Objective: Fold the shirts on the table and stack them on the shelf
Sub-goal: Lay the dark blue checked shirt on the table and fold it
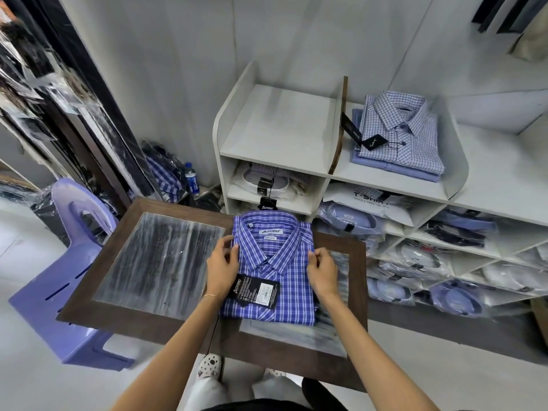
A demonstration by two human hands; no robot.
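Observation:
A folded blue plaid shirt [278, 262] lies collar-up on the dark wood table [89, 295], a black tag on its front. My left hand [222, 266] grips the shirt's left edge near the collar with curled fingers. My right hand [321, 271] grips its right edge the same way. On the white shelf [275, 126] behind the table, the top right compartment holds a stack of folded check shirts [400, 134]. The top left compartment is bare.
A purple plastic chair [71, 262] stands left of the table. Lower shelf compartments hold several bagged shirts [439, 262]. A water bottle [192, 180] and bagged clothes sit on the floor by the wall. The table has glass insets.

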